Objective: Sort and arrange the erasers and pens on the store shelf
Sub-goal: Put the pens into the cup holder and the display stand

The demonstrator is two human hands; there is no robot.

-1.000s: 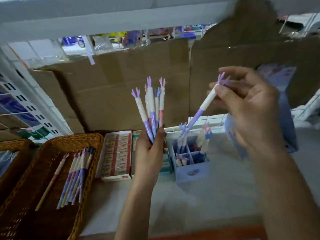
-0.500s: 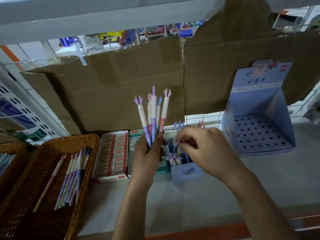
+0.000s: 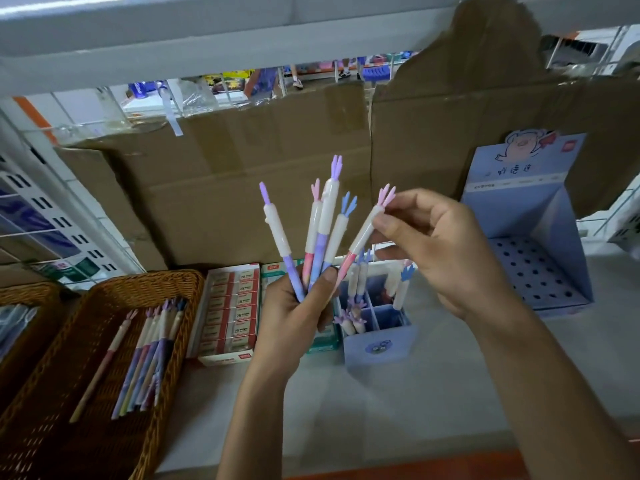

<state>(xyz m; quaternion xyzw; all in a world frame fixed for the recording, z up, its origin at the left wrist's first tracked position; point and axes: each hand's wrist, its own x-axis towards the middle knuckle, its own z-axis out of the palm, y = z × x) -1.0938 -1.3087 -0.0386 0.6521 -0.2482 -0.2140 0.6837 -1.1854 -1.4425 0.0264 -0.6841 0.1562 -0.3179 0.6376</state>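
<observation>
Step in hand, as I judge it: collecting pens from the blue holder (image 3: 379, 344). My left grip (image 3: 294, 317) clasps a fan of four pens (image 3: 325, 216) just above the holder; my right grip (image 3: 440, 251) pinches a fifth pen (image 3: 363, 237) near its top, beside the fan. Next move, in my judgement: seat it in the fan, then release.

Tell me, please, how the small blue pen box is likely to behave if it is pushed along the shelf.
The blue pen box looks thin-walled, so it is probably light and would slide easily on the smooth shelf. Its standing pens rise well above the rim and lean, so a push high up may tip it.
</observation>
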